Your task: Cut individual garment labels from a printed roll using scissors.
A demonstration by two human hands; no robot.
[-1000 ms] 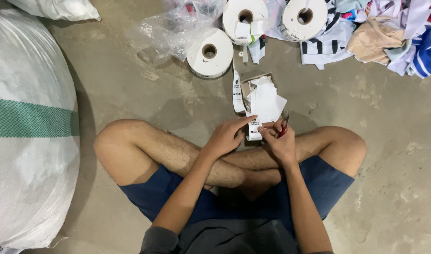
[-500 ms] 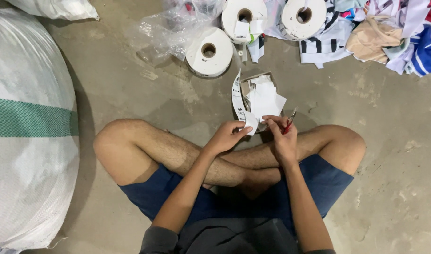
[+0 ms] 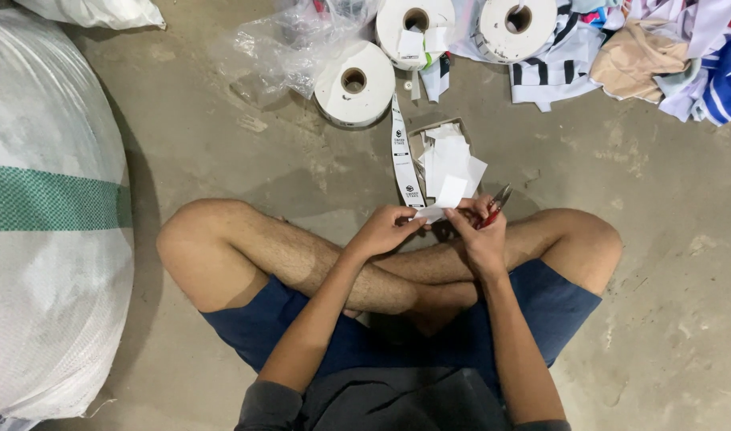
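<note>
Here, from the head view, I see the left hand [image 3: 385, 231] pinching a white label strip [image 3: 405, 160] above the crossed legs; the right hand [image 3: 481, 231] closes on small red snips [image 3: 497, 203]. I judge the strip light, limp, best gripped near its end.

Long white printed label strip [image 3: 403, 160] trailing down centre frame from white label roll [image 3: 353, 83]. Just right, small brown cardboard box [image 3: 417, 137] heaped with white cut labels [image 3: 449, 160]. Two more white rolls [image 3: 417, 24] along top edge. Large white woven sack with green band [image 3: 46, 207] at left.
</note>
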